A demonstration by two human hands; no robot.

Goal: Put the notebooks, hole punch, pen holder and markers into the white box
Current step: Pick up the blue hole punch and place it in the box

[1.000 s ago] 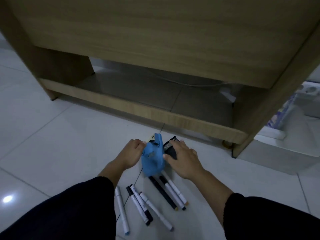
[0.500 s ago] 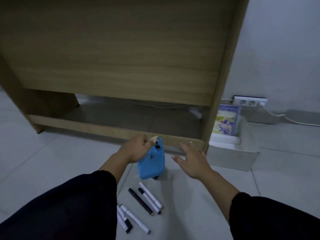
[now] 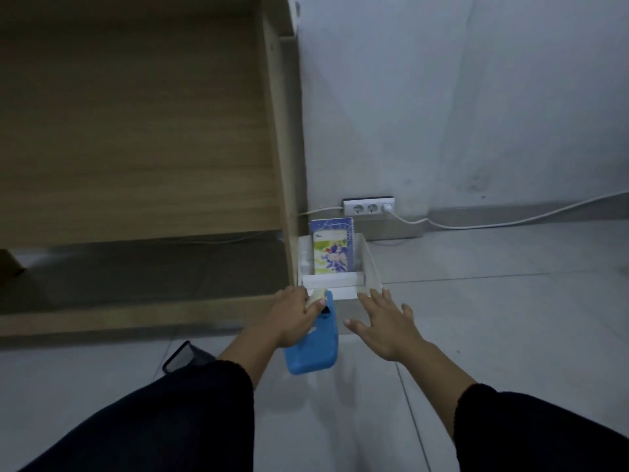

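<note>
The left hand (image 3: 292, 318) had carried the blue hole punch (image 3: 315, 349) up off the floor to just short of the white box (image 3: 369, 264), grip closed around its top. The right hand (image 3: 381, 323) hovered open and empty. A notebook (image 3: 333, 248) already stood inside; the pen holder (image 3: 182, 357) lay behind, and the shelf's side panel (image 3: 284, 165) crowded the box.

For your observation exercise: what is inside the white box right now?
A notebook with a colourful illustrated cover stands upright inside the white box, with a pale item I cannot identify beside it. The box's near wall hides the bottom.
</note>
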